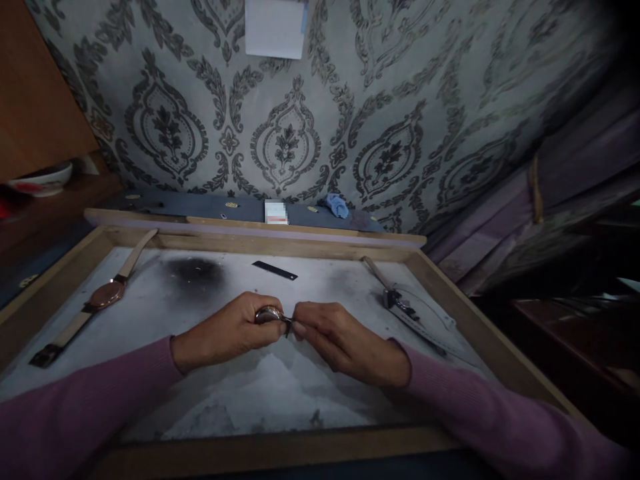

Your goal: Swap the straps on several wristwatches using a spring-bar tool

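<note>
Watch (269,314) sits clamped in the left hand (231,335) — right hand (345,340) pinching a thin piece (288,322) beside that grip — delicate handling, seemingly needing steadiness.

a smudged white table (325,267) with a raised wooden rim; a copper-toned watch (107,293) lies near its left edge, a black strip (275,270) toward the far edge, a grey strap (407,319) near the right.

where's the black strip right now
In the head view, the black strip lies on the tray's white floor near its far side, just beyond the two hands, between the dark smudge and the blue cloth.
</note>
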Demonstrator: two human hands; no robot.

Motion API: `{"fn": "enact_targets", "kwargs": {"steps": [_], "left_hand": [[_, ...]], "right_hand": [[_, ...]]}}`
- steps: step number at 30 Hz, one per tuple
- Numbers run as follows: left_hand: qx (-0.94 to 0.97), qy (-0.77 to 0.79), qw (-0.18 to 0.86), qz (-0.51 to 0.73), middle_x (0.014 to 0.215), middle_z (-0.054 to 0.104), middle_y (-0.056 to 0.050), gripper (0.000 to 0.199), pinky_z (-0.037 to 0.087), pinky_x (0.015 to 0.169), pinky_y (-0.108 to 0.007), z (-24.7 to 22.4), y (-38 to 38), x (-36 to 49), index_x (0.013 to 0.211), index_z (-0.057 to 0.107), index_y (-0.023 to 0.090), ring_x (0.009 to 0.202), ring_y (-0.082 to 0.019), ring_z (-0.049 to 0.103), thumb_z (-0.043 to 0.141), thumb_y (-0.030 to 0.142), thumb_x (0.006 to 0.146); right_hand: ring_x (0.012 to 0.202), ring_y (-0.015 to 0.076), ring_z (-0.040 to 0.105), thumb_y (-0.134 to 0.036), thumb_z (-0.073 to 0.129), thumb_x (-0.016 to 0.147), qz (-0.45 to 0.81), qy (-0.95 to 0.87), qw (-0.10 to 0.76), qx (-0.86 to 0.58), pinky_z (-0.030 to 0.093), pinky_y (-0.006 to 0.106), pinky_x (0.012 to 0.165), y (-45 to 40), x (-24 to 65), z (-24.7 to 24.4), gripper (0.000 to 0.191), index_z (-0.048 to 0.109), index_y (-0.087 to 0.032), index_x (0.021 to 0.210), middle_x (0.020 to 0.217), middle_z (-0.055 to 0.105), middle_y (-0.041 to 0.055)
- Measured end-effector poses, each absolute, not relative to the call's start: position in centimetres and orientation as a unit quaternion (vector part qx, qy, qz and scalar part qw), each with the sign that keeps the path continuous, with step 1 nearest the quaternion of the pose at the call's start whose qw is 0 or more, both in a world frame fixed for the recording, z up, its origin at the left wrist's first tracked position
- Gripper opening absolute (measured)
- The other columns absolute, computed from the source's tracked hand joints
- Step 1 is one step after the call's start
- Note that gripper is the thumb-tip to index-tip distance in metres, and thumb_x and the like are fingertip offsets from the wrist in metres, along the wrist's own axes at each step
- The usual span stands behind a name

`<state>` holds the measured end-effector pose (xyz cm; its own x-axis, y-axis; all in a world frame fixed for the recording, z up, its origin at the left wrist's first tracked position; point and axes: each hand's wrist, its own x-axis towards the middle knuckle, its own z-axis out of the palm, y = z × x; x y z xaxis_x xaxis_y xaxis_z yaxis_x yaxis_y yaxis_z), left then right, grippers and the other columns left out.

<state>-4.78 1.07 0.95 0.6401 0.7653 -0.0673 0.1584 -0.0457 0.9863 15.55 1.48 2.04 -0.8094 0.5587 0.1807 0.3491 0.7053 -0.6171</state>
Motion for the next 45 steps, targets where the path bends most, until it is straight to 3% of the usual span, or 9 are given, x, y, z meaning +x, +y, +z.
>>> {"fn": "enact_targets", "kwargs": {"steps": [12, 22, 45], "left_hand": [[0.658, 0.342, 0.619, 0.257, 0.055, 0.028, 0.01, 0.018, 0.019, 0.045, -0.022, 0.93, 0.97, -4.77, 0.062, 0.039, 0.02, 0.048, -0.006, 0.024, 0.05, 0.019, 0.077], [0.651, 0.357, 0.622, 0.249, 0.053, 0.028, 0.01, 0.019, 0.019, 0.044, -0.021, 1.32, 0.93, -4.79, 0.062, 0.04, 0.02, 0.045, -0.006, 0.025, 0.052, 0.022, 0.076], [0.708, 0.349, 0.565, 0.239, 0.059, 0.028, 0.008, 0.02, 0.022, 0.051, -0.023, 0.83, 1.04, -4.82, 0.061, 0.037, 0.02, 0.055, -0.009, 0.024, 0.049, 0.021, 0.077]], "right_hand": [[0.059, 0.0112, 0.043, -0.022, 0.032, 0.1, 0.299, -0.903, 0.192, -0.242, 0.035, 0.026, 0.058, 1.5, 15.54, 2.01, 0.027, 0.04, -0.02, 0.074, 0.066, 0.043, -0.0016], [0.053, 0.0102, 0.041, -0.029, 0.029, 0.102, 0.333, -0.888, 0.192, -0.254, 0.037, 0.025, 0.055, 1.3, 15.54, 2.3, 0.032, 0.039, -0.02, 0.074, 0.059, 0.041, -0.004], [0.058, 0.0108, 0.04, -0.031, 0.031, 0.101, 0.311, -0.895, 0.181, -0.263, 0.034, 0.027, 0.056, 1.4, 15.22, 1.95, 0.032, 0.034, -0.021, 0.071, 0.066, 0.041, -0.0017]]}}
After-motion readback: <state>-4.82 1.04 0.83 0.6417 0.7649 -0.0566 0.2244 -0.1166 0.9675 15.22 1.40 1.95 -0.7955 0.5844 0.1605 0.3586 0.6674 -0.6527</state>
